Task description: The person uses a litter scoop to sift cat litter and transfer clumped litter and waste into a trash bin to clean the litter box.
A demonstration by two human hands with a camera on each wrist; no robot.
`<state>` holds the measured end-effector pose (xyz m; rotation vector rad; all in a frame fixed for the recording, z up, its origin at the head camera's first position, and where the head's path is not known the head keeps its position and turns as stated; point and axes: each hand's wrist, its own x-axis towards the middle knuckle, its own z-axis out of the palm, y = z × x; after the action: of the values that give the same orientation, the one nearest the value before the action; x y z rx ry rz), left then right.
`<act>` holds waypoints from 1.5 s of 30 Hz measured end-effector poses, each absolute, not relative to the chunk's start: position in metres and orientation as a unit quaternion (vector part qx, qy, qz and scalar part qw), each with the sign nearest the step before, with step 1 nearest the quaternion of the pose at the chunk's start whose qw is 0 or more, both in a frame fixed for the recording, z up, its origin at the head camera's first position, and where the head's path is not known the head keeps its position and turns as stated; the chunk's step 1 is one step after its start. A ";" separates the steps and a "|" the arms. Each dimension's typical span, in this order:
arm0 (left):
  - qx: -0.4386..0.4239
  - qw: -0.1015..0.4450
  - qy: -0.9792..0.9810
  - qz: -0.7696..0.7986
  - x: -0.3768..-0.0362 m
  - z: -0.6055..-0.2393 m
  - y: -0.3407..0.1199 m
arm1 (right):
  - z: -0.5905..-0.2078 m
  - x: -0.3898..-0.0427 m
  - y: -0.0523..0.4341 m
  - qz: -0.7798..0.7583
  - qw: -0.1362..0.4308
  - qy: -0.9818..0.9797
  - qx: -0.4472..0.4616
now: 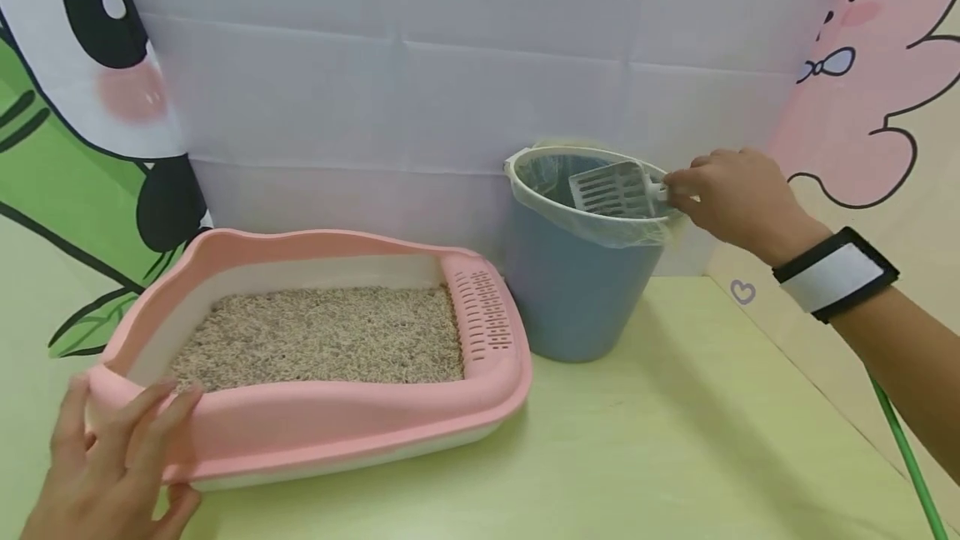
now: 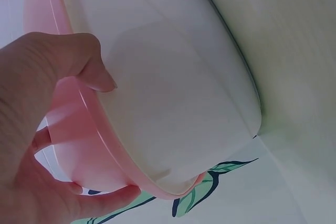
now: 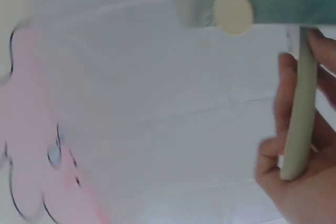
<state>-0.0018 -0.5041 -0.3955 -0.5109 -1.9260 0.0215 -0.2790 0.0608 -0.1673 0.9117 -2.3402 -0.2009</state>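
Observation:
A pink and white litter box (image 1: 315, 423) filled with beige litter (image 1: 322, 336) sits on the pale green table. My left hand (image 1: 112, 465) grips its near left corner, thumb over the pink rim (image 2: 113, 156) and fingers under it. To the right stands a blue bin (image 1: 577, 290) lined with a clear bag. My right hand (image 1: 731, 190) holds a white slotted scoop (image 1: 611, 188) by its handle (image 3: 299, 124) over the bin's mouth. Nothing shows on the scoop's blade.
A white cloth backdrop with cartoon prints hangs close behind the box and bin. A green cord (image 1: 903, 457) runs down at the right edge. Bare tabletop (image 1: 675, 440) stretches in front of the bin.

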 end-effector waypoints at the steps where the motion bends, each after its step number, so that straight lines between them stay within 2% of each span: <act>1: -0.218 0.550 -0.806 0.006 -0.004 -0.396 -0.503 | -0.170 -0.279 0.061 -0.117 0.336 -0.864 0.357; 3: -0.222 0.552 -0.804 0.004 -0.006 -0.395 -0.502 | -0.175 -0.278 0.061 -0.185 0.387 -0.822 0.375; 7: -0.215 0.549 -0.808 0.008 -0.006 -0.397 -0.501 | -0.174 -0.279 0.058 -0.243 0.443 -0.774 0.382; 11: -0.223 0.561 -0.797 0.018 -0.006 -0.399 -0.504 | -0.170 -0.269 0.042 -0.156 0.517 -0.743 0.395; 13: -0.231 0.571 -0.788 0.021 -0.006 -0.399 -0.507 | -0.170 -0.256 0.024 -0.066 0.529 -0.739 0.411; 14: -0.235 0.575 -0.783 0.023 -0.006 -0.399 -0.510 | -0.172 -0.247 0.012 -0.016 0.523 -0.738 0.425; 16: -0.233 0.576 -0.784 0.026 -0.005 -0.399 -0.515 | -0.180 -0.229 -0.014 0.071 0.477 -0.750 0.454; 21: -0.207 0.548 -0.810 0.028 -0.001 -0.396 -0.523 | -0.228 -0.197 -0.085 0.161 0.300 -0.794 0.504; 25: -0.204 0.522 -0.828 0.024 -0.004 -0.398 -0.520 | -0.276 -0.188 -0.122 0.168 0.199 -0.836 0.482; 27: -0.200 0.511 -0.836 0.022 -0.007 -0.400 -0.516 | -0.294 -0.186 -0.132 0.169 0.169 -0.858 0.455; 31: -0.199 0.504 -0.840 0.015 -0.009 -0.401 -0.511 | -0.313 -0.182 -0.147 0.155 0.148 -0.881 0.422; 40: -0.193 0.499 -0.844 0.020 -0.008 -0.392 -0.512 | -0.330 -0.172 -0.155 0.077 0.220 -0.878 0.419; 42: -0.175 0.475 -0.862 0.030 -0.002 -0.391 -0.513 | -0.330 -0.169 -0.149 0.080 0.223 -0.879 0.414; 45: -0.102 0.400 -0.909 0.050 0.012 -0.385 -0.513 | -0.322 -0.162 -0.135 0.101 0.226 -0.884 0.396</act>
<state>0.0123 -0.5129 -0.3850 -0.2591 -2.2997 0.1260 -0.1618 -0.1350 -0.3223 1.0923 -2.4386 0.2780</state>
